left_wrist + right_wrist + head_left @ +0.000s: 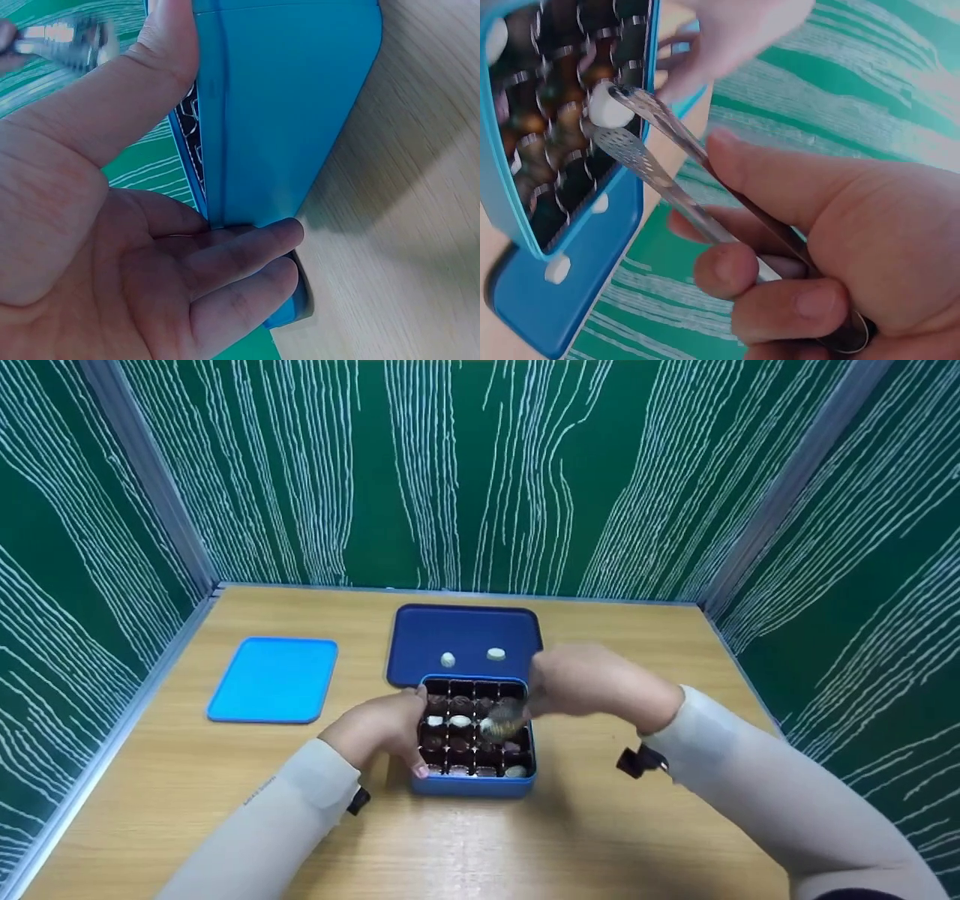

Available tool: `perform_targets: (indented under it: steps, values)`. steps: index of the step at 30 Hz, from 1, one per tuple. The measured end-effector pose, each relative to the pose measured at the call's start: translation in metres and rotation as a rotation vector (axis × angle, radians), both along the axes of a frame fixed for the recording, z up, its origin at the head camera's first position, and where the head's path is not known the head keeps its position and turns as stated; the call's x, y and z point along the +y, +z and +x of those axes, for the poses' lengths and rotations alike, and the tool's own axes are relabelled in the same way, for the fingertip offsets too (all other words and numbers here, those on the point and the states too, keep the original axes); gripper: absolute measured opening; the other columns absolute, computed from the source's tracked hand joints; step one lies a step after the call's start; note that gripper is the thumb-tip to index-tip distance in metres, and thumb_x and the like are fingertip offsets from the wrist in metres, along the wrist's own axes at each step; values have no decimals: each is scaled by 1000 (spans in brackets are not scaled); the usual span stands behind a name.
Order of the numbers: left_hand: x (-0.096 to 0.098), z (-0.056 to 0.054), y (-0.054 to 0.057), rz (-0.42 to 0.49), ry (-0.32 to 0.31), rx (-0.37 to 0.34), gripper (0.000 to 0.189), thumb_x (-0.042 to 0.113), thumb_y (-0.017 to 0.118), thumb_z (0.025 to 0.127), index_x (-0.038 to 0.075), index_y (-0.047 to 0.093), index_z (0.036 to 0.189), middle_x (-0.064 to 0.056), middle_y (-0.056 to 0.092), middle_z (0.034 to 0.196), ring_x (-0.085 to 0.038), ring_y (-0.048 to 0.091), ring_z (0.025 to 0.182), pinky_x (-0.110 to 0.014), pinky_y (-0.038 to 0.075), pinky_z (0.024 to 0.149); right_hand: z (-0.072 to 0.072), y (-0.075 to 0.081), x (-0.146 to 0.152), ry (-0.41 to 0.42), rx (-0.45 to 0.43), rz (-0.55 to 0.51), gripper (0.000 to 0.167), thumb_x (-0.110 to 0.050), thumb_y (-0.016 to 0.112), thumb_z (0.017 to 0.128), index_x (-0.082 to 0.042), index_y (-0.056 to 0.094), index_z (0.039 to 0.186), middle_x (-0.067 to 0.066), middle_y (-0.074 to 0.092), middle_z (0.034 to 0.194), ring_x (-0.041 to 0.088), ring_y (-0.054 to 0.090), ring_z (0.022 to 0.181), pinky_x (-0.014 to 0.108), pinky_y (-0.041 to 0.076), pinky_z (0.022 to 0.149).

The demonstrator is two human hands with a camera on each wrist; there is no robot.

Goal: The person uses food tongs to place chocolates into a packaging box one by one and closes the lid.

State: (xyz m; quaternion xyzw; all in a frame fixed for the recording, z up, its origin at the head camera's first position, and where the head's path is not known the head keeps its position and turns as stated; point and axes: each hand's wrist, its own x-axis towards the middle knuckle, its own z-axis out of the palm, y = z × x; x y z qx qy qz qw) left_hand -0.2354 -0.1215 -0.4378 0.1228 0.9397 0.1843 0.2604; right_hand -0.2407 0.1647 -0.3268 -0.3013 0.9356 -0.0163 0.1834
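Note:
A blue box [474, 787] with a dark divided insert stands on the table, holding brown and white chocolates. My left hand [381, 725] grips its left side; in the left wrist view the thumb lies along the box wall [277, 105] and fingers bend at its corner. My right hand [581, 679] holds metal tongs, blurred in the head view. In the right wrist view the tongs [634, 150], with perforated tips, reach a white chocolate [609, 109] over the insert; whether it is lifted, I cannot tell.
Behind the box lies a dark blue tray [465, 622] bearing two white chocolates, one on the left [448, 659] and one on the right [496, 654]. A flat light-blue lid or tray [274, 679] lies at the left. Green patterned walls [510, 472] enclose the table.

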Motion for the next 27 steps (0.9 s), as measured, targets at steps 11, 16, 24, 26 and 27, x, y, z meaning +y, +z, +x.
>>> perform_targets:
  steps: [11, 16, 24, 26, 27]
  values:
    - [0, 0, 1, 8, 9, -9, 153, 34, 109, 70, 2, 9, 181, -25, 17, 189, -45, 27, 174, -61, 28, 143, 18, -20, -19, 140, 83, 73, 71, -58, 89, 94, -26, 39, 55, -14, 28, 53, 5, 28, 52, 23, 23, 47]
    - [0, 1, 1, 8, 2, -4, 153, 34, 109, 70, 1, 10, 181, -25, 17, 189, -45, 27, 174, -60, 28, 143, 19, -23, -26, 157, 95, 131, 66, -58, 90, 94, -24, 47, 57, -12, 36, 54, 8, 35, 53, 25, 31, 48]
    - [0, 1, 1, -4, 0, -10, 153, 34, 109, 71, 1, 8, 181, -25, 16, 189, -43, 29, 173, -58, 30, 143, 28, -30, -44, 180, 189, 230, 69, -65, 89, 91, -22, 45, 60, -10, 36, 58, 10, 34, 54, 28, 33, 48]
    - [0, 1, 2, -9, -2, -9, 154, 34, 109, 71, 1, 8, 181, -25, 17, 189, -43, 30, 173, -58, 31, 142, 31, -32, -51, 188, 214, 263, 68, -64, 90, 91, -22, 46, 61, -10, 37, 57, 10, 34, 53, 28, 33, 46]
    - [0, 1, 2, -13, -4, -9, 154, 34, 109, 71, 1, 7, 181, -25, 17, 189, -43, 30, 173, -58, 31, 142, 32, -33, -54, 190, 226, 285, 68, -64, 90, 91, -21, 47, 61, -10, 37, 56, 10, 33, 53, 29, 33, 46]
